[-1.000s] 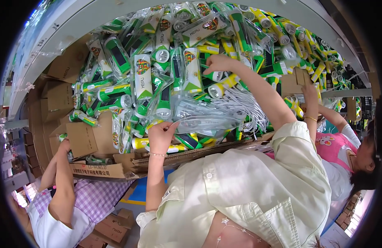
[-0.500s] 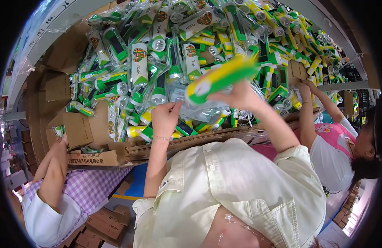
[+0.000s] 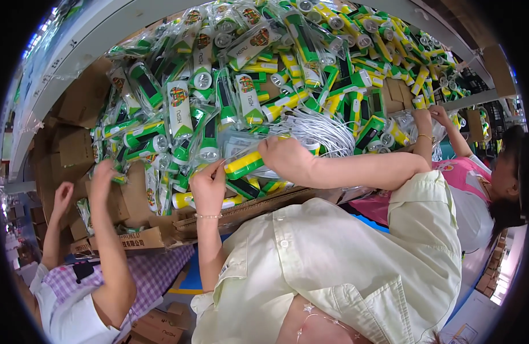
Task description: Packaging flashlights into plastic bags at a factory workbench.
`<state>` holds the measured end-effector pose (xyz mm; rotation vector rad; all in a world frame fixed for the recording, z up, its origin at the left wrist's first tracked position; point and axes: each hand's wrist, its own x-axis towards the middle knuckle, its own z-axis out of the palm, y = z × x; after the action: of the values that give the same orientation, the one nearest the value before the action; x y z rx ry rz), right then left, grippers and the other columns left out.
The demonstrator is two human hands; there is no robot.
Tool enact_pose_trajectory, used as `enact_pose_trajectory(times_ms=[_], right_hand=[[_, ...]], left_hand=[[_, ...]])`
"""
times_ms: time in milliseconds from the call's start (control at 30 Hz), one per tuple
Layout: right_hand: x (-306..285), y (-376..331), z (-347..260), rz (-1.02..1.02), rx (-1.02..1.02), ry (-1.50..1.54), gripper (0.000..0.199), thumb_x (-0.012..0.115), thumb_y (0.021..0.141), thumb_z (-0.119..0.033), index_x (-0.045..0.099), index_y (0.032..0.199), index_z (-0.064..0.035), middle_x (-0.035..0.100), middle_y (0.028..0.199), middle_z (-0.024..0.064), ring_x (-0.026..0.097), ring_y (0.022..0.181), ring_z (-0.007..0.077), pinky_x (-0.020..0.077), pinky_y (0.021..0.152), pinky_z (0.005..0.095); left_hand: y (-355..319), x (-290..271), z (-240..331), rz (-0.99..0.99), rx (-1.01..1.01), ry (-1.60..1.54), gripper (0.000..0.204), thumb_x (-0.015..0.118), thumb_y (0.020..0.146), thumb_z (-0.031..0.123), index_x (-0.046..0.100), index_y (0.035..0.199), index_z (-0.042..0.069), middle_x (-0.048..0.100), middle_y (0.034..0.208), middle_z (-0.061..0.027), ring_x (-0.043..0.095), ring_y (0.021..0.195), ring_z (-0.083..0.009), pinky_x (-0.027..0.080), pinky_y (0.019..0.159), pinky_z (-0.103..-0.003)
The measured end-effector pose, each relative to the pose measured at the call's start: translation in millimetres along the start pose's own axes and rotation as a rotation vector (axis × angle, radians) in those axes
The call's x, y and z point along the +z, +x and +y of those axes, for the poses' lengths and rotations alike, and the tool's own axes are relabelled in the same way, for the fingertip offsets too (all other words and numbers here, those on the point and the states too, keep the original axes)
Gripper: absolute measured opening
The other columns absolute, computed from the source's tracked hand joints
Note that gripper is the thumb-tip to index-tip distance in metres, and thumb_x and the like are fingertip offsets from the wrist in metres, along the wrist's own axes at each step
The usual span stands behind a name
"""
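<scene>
Between my hands is a green and yellow flashlight [image 3: 243, 166], tilted slightly, its right end at the fingers of my right hand [image 3: 286, 160], which are closed on it. My left hand [image 3: 208, 186] pinches by the flashlight's left end, apparently on the edge of a clear plastic bag; the thin film is hard to make out. Flat clear plastic bags [image 3: 240, 141] lie just beyond the flashlight. Bagged flashlights [image 3: 178, 108] with white printed cards are heaped past my left hand. White cables [image 3: 332, 133] lie bundled beyond my right hand.
Loose flashlights [image 3: 385, 43] pile up at the far right. Cardboard [image 3: 247, 207] edges the bench in front of me. At the left, a co-worker's hands [image 3: 104, 172] are over an open carton [image 3: 144, 238]; at the right, another co-worker's hands [image 3: 428, 117] are at the pile. A grey frame bar [image 3: 104, 34] arches overhead.
My right hand has brought the flashlight down and left to my left hand, uncovering the white cables. My left hand has moved left and nearer. The left co-worker's hands have moved apart.
</scene>
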<state>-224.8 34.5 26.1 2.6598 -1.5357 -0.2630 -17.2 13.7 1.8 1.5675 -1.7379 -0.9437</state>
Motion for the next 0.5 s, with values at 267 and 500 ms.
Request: enact_pose_trajectory(times_ms=[267, 500], right_hand=[[20.7, 7.8, 16.6, -0.074, -0.079, 0.047, 0.031, 0.060, 0.073, -0.019, 0.060, 0.102, -0.0054, 0.061, 0.087, 0.0093, 0.063, 0.069, 0.0254, 0.0490, 0.056, 0.0329], [61.4, -27.8, 151.5, -0.061, 0.760, 0.279, 0.029, 0.068, 0.070, -0.035, 0.070, 0.078, -0.0079, 0.065, 0.076, 0.0128, 0.064, 0.074, 0.0294, 0.0505, 0.063, 0.0397]], left_hand=[[3.3, 20.5, -4.5, 0.001, -0.012, -0.104, 0.019, 0.060, 0.085, 0.012, 0.067, 0.090, -0.004, 0.054, 0.053, -0.0001, 0.046, 0.043, -0.0047, 0.036, 0.041, -0.020], [3.8, 10.0, -22.9, -0.069, -0.194, -0.178, 0.019, 0.060, 0.086, 0.012, 0.066, 0.084, -0.005, 0.052, 0.051, 0.0008, 0.044, 0.042, -0.0041, 0.034, 0.040, -0.021]])
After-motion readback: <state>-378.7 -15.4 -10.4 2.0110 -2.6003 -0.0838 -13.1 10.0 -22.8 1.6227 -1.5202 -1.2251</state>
